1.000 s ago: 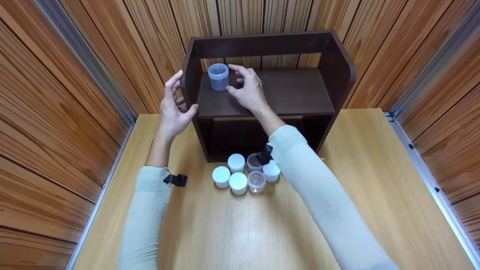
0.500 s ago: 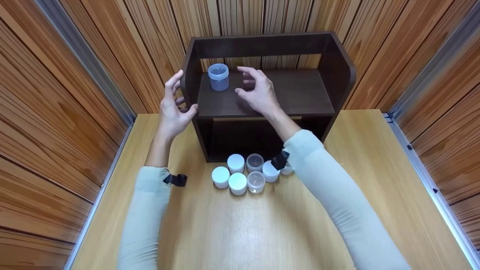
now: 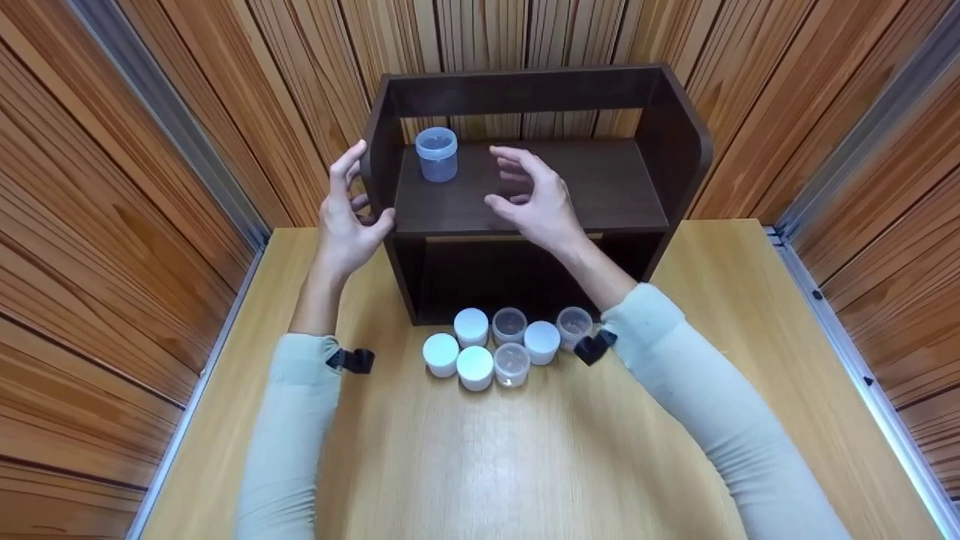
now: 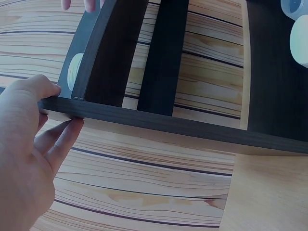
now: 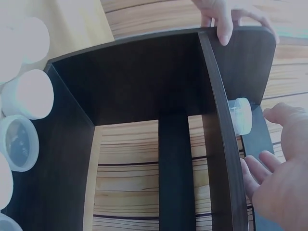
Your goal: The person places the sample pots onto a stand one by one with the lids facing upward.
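Note:
A translucent bluish jar [image 3: 436, 156] with a lid stands upright on the upper board of a dark brown shelf unit [image 3: 607, 180], near its left side panel. My left hand [image 3: 347, 217] grips that panel at its front edge. In the left wrist view, the thumb of the left hand [image 4: 24, 139] lies on one face and the fingertips on the other. My right hand [image 3: 540, 201] is over the upper board, right of the jar, fingers loosely bent and holding nothing. From the right wrist, the jar [image 5: 240, 117] shows apart from the right hand [image 5: 288, 163].
Several jars stand on the light wooden table [image 3: 465, 465] before the unit's lower compartment. Some have white lids, like this front jar [image 3: 475, 367]; others are translucent, like this jar [image 3: 512, 364]. Wood-panelled walls enclose the table at the back and sides.
My right hand has drawn away from the bluish jar, moving right and slightly toward me. The jar stays in its spot. My left hand has not moved.

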`<control>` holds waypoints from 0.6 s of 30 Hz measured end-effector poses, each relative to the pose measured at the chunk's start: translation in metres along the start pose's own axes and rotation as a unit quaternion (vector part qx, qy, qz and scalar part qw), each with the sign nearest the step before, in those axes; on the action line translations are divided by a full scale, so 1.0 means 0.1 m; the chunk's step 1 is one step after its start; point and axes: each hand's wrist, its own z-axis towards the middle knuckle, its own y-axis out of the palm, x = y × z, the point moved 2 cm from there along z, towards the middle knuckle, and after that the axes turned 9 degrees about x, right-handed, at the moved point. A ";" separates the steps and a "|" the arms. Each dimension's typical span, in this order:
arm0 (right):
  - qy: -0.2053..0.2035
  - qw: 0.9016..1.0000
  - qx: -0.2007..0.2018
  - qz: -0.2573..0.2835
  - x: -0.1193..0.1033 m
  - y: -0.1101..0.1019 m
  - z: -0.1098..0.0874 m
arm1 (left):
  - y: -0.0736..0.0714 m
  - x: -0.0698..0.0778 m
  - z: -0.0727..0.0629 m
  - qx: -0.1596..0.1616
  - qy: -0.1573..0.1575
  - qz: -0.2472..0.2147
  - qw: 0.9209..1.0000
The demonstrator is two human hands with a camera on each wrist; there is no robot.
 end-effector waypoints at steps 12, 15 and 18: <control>-0.043 0.999 -0.015 0.010 -0.11 -0.22 -0.32 | 0.00 -0.02 -0.01 0.002 0.012 -0.003 1.000; -0.050 0.999 -0.020 0.009 -0.12 -0.25 -0.40 | 0.00 -0.01 -0.01 0.002 0.010 0.002 1.000; -0.058 0.998 -0.028 0.005 -0.12 -0.29 -0.48 | 0.01 -0.01 -0.01 0.001 0.012 0.001 1.000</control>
